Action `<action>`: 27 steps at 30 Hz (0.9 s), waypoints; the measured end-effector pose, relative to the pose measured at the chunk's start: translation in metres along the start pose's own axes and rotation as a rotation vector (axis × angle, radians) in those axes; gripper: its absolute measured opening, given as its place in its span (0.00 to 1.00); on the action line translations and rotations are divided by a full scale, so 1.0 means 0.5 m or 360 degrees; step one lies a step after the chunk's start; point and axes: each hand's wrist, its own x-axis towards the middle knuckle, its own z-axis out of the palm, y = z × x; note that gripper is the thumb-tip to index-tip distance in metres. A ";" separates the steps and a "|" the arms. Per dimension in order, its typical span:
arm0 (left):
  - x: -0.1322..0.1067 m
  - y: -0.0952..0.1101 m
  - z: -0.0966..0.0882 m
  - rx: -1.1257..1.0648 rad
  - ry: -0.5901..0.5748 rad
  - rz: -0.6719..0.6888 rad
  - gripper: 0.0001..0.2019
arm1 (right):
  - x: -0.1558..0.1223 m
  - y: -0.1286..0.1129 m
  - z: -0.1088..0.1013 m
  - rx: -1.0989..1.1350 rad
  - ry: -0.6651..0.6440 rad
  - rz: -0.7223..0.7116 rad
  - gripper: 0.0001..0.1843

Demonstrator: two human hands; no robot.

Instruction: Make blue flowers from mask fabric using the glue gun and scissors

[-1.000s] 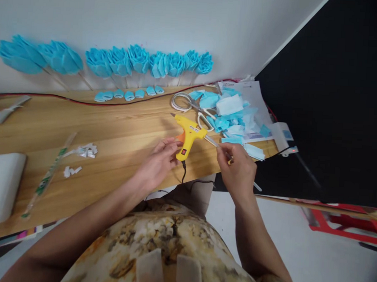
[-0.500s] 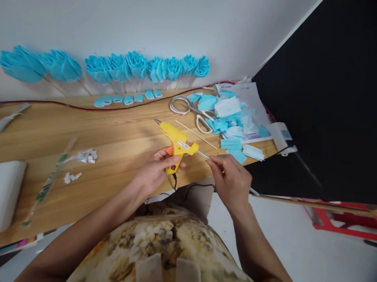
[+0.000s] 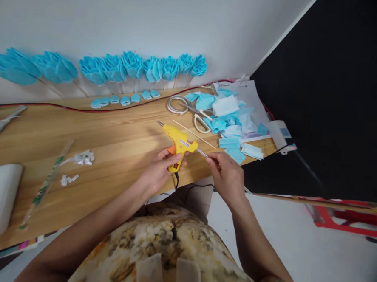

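Head view: the left hand (image 3: 159, 170) grasped the glue gun (image 3: 179, 145), its barrel (image 3: 173, 133) just beyond that hand. The right hand (image 3: 228, 175) pinched the glue stick (image 3: 202, 152), which ran forward-left from it to the barrel's rear.

No word or number is readable from your view. A white label (image 3: 185, 143) with dark print sits on the side of your yellow glue gun (image 3: 178, 148), but its letters are too small for you to make out. The white paper (image 3: 255, 99) to your right bears faint dark print (just as illegible to you), and the green markings on the clear wrapper (image 3: 42, 190) at your left are blurred past reading.
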 end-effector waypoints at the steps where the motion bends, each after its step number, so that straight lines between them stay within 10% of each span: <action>1: 0.003 -0.003 0.003 -0.0001 0.0013 -0.0019 0.21 | -0.004 0.007 0.003 0.0013 -0.0037 0.0041 0.09; 16: -0.012 -0.004 0.038 0.0219 0.0052 -0.0048 0.17 | -0.065 0.112 0.057 -0.0212 0.0017 0.0323 0.15; 20: -0.039 0.016 0.004 0.0362 0.0166 0.0064 0.31 | -0.052 0.148 0.021 -0.0197 0.0045 0.0303 0.16; 27: -0.042 0.025 -0.042 0.0486 0.0271 0.0289 0.19 | -0.018 0.252 -0.065 -0.0572 -0.0130 0.0322 0.34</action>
